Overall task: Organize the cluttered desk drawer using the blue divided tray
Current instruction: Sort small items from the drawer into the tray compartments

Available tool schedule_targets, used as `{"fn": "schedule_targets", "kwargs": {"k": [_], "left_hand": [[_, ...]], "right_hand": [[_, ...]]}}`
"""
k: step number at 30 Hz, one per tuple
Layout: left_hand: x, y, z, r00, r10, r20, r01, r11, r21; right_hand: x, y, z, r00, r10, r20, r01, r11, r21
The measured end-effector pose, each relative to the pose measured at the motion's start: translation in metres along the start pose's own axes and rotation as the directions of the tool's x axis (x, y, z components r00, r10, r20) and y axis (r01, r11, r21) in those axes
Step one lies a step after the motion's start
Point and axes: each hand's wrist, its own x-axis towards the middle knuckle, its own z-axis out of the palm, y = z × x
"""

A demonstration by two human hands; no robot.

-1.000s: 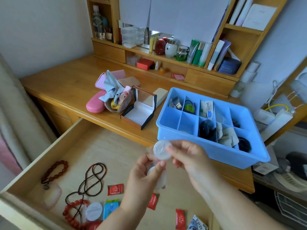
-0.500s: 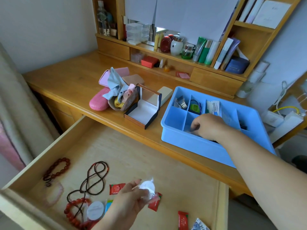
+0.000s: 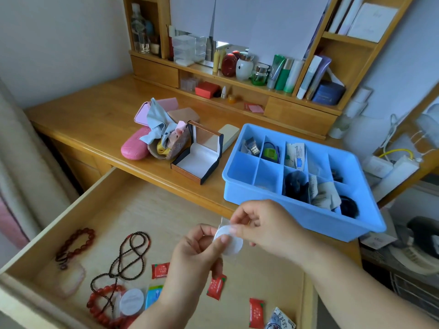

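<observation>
The blue divided tray (image 3: 306, 218) sits on the desk's right part, with small items in most compartments. Below it the wooden drawer (image 3: 118, 210) is pulled out. Above the drawer, my left hand (image 3: 197, 252) and my right hand (image 3: 266, 224) both pinch a small round white disc in clear wrapping (image 3: 231, 243). On the drawer floor lie bead strings (image 3: 129, 255), a red bead bracelet (image 3: 102, 302), another white disc (image 3: 131, 301), a blue packet (image 3: 153, 295) and red candy packets (image 3: 160, 270).
An open jewellery box (image 3: 199, 155), a pink case (image 3: 134, 148) and a heap of cloth and pouches (image 3: 164, 131) lie on the desk left of the tray. Bottles and boxes fill the shelf unit (image 3: 249, 70) behind. Cables and a power strip (image 3: 394, 172) sit to the right.
My right hand came back from the tray's front compartment and now pinches the wrapped disc together with my left hand, which rose from low over the drawer.
</observation>
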Motion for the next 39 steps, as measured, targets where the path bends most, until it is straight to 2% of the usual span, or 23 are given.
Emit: {"fn": "schedule_targets", "kwargs": {"k": [2,3,4,5,7,8,9,12,16,20,22,24,25,26,27,29,30,32,34,36,39], "left_hand": [[-0.002,-0.001,0.000,0.998,-0.030,0.046,0.032,0.998,-0.045],[-0.002,-0.003,-0.001,0.997,-0.044,0.068,0.049,0.996,-0.070],[-0.003,-0.004,-0.004,0.996,-0.049,0.076,0.056,0.994,-0.090],[-0.003,-0.006,-0.009,0.997,-0.050,0.060,0.056,0.993,-0.103],[-0.001,-0.010,-0.024,0.998,-0.047,-0.042,0.045,0.997,-0.064],[0.001,-0.013,-0.035,0.993,-0.040,-0.111,0.039,0.999,-0.014],[0.004,-0.017,-0.046,0.983,-0.037,-0.178,0.045,0.998,0.042],[0.014,-0.029,-0.084,0.938,-0.036,-0.344,0.089,0.986,0.140],[0.023,-0.043,-0.125,0.873,-0.019,-0.487,0.117,0.978,0.170],[0.018,-0.049,-0.151,0.820,0.002,-0.573,0.138,0.970,0.202],[0.015,-0.042,-0.158,0.801,0.043,-0.598,0.139,0.957,0.255],[0.014,-0.034,-0.167,0.794,0.093,-0.600,0.174,0.912,0.372],[0.013,-0.030,-0.174,0.801,0.118,-0.587,0.219,0.855,0.469],[0.013,-0.027,-0.181,0.820,0.137,-0.556,0.277,0.755,0.594],[0.012,-0.026,-0.187,0.854,0.133,-0.502,0.327,0.613,0.719],[0.010,-0.027,-0.196,0.932,0.022,-0.361,0.336,0.321,0.885],[0.008,-0.029,-0.196,0.954,-0.069,-0.293,0.301,0.203,0.932],[0.007,-0.035,-0.192,0.957,-0.226,-0.181,0.186,-0.001,0.983],[0.010,-0.038,-0.186,0.947,-0.293,-0.132,0.091,-0.149,0.985],[0.014,-0.038,-0.180,0.941,-0.315,-0.127,0.056,-0.224,0.973],[0.012,-0.041,-0.176,0.915,-0.366,-0.168,0.093,-0.213,0.973]], "right_hand": [[-0.005,0.000,-0.001,0.997,0.003,0.080,-0.008,0.998,0.063],[-0.005,-0.001,-0.007,0.997,-0.016,0.069,0.012,0.998,0.066],[-0.004,-0.002,-0.017,0.999,-0.041,-0.003,0.041,0.998,0.056],[0.000,-0.003,-0.031,0.989,-0.066,-0.131,0.070,0.997,0.028],[0.012,-0.002,-0.068,0.904,-0.089,-0.419,0.073,0.996,-0.053],[0.020,0.000,-0.086,0.862,-0.084,-0.500,0.040,0.994,-0.099],[0.028,0.003,-0.099,0.851,-0.065,-0.521,-0.010,0.990,-0.139],[0.055,0.018,-0.107,0.917,0.078,-0.392,-0.189,0.949,-0.254],[0.075,0.031,-0.084,0.950,0.150,-0.273,-0.266,0.845,-0.465],[0.081,0.037,-0.080,0.941,0.232,-0.247,-0.338,0.696,-0.633],[0.083,0.034,-0.082,0.932,0.264,-0.247,-0.362,0.680,-0.637],[0.082,0.033,-0.080,0.930,0.177,-0.321,-0.349,0.696,-0.628],[0.079,0.032,-0.075,0.919,0.049,-0.391,-0.297,0.739,-0.605],[0.074,0.031,-0.068,0.878,-0.116,-0.465,-0.197,0.797,-0.572],[0.067,0.030,-0.058,0.800,-0.296,-0.522,-0.058,0.827,-0.559],[0.046,0.024,-0.034,0.635,-0.566,-0.525,0.152,0.758,-0.634],[0.036,0.024,-0.018,0.600,-0.634,-0.487,0.212,0.714,-0.667],[0.019,0.031,0.018,0.624,-0.677,-0.390,0.293,0.665,-0.687],[0.005,0.045,0.054,0.712,-0.643,-0.284,0.332,0.663,-0.671],[-0.006,0.062,0.084,0.810,-0.556,-0.187,0.337,0.702,-0.628],[-0.017,0.081,0.114,0.931,-0.343,-0.123,0.246,0.842,-0.481]]}}
